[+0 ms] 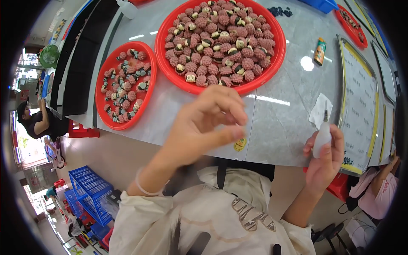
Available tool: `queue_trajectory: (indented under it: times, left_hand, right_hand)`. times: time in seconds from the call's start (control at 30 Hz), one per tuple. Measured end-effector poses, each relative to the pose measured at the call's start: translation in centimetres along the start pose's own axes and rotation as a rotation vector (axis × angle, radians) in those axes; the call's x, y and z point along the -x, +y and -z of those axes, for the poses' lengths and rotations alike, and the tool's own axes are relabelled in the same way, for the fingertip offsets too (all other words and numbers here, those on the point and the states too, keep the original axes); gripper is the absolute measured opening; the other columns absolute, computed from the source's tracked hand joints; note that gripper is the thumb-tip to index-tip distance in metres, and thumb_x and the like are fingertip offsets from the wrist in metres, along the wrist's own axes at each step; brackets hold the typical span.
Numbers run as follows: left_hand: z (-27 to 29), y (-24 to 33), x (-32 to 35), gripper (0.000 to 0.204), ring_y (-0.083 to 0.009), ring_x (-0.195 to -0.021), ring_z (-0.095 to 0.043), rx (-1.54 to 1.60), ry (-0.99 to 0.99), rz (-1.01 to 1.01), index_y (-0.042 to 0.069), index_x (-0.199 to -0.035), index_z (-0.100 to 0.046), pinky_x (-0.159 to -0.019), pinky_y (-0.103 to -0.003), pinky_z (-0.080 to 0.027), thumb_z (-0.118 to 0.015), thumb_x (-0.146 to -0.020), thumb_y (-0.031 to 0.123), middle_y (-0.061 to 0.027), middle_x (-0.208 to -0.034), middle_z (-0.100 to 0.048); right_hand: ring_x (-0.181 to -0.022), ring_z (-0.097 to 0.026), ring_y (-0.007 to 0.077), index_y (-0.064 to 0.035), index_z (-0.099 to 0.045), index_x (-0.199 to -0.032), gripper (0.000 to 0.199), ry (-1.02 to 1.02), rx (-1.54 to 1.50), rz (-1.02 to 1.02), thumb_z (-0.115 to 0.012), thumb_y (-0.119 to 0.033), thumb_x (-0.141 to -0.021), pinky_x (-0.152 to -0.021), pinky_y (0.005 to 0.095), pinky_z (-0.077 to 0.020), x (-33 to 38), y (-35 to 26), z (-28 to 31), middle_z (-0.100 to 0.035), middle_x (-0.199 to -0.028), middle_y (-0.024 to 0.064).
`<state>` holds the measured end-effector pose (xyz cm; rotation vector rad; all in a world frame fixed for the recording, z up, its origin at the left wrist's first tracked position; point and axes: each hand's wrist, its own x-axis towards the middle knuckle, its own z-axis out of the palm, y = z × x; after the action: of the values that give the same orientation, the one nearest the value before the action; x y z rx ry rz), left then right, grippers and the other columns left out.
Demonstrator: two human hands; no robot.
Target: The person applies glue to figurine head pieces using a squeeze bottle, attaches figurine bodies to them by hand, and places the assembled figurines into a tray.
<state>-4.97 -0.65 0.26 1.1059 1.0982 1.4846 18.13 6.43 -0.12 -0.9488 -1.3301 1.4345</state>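
Observation:
My left hand (204, 125) hovers over the near edge of the table, just in front of the large round red tray (170, 83). Its fingers are curled, with a gap between thumb and forefinger, and I see nothing held there. That tray is heaped with small pinkish-brown, knobbly figures (221, 42), some showing cream and black parts. In my right hand (325, 157) a small white squeeze bottle (323, 140) stands upright, its thin dark nozzle pointing away from me. Beside the nozzle lies a crumpled white tissue (318, 111).
A smaller red tray (98, 102) at left holds similar figures with grey-blue parts. An orange-and-green packet (320, 51), black pieces (280, 11) and a yellow sticker (240, 144) lie on the table. A yellow-edged board with a printed sheet (359, 106) is at right; another white bottle (126, 8) stands far left.

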Motion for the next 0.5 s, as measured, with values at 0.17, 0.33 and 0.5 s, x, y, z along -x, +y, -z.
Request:
queue_trajectory:
  times: [0.17,0.33,0.5]
  left_hand:
    - [-4.3,-2.1,1.0,0.021,-0.0178,-0.08,-0.055,0.285,0.049,0.215,0.0,-0.09,-0.051,-0.064,-0.023,-0.046,-0.061,-0.074,0.008,-0.0137,-0.096,-0.052]
    - [-5.4,-3.3,0.3,0.03,-0.0183,-0.08,-0.056,0.36,0.02,0.164,0.0,-0.094,-0.049,-0.064,-0.023,-0.047,-0.064,-0.072,0.013,-0.0151,-0.099,-0.05]
    - [-5.4,-3.4,0.2,0.034,-0.016,-0.079,-0.053,0.279,-0.037,0.178,-0.001,-0.095,-0.048,-0.063,-0.023,-0.047,-0.064,-0.072,0.019,-0.0146,-0.097,-0.049]
  right_hand:
    - [-0.061,-0.051,0.0153,0.0017,-0.045,-0.104,0.046,-0.009,-0.091,-0.111,-0.062,-0.026,-0.071,-0.049,0.0216,-0.0393,-0.3,-1.1,0.0,-0.054,-0.08,0.0138]
    - [-0.068,-0.053,0.0166,0.0025,-0.046,-0.103,0.049,-0.09,-0.124,0.002,-0.063,-0.03,-0.071,-0.054,0.0221,-0.0402,-1.1,-1.0,1.9,-0.053,-0.091,0.0174]
    - [-0.087,-0.038,0.0146,-0.0026,-0.042,-0.102,0.044,-0.213,-0.039,-0.016,-0.055,-0.037,-0.078,-0.074,0.0215,-0.0299,-1.0,-2.0,2.5,-0.042,-0.093,0.0092]
